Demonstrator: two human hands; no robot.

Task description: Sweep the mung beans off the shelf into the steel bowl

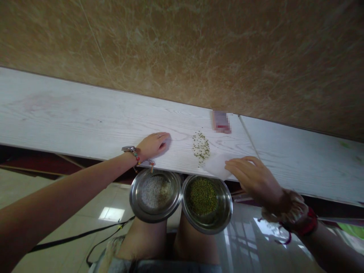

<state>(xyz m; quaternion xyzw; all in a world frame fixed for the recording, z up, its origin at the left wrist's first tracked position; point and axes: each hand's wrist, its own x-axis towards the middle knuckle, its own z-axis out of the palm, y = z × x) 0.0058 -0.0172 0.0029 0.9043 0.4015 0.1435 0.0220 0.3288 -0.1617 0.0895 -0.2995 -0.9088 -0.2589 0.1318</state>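
Observation:
A small patch of green beans (201, 146) lies on the white wooden tabletop (85, 121), with a pale patch of white grains (217, 165) just below it near the table edge. My left hand (153, 145) rests palm down on the table, fingers loosely curled, to the left of the beans. My right hand (253, 176) hovers at the table edge, fingers stretched out over the white grains. On my knees sit two steel bowls: the left bowl (155, 195) holds white rice, the right bowl (207, 203) holds green beans.
A small blurred red and white packet (222, 121) lies on the table behind the beans. A seam (247, 134) divides the tabletop to the right. A brown marbled wall rises behind. Black straps (85, 235) trail across the tiled floor below.

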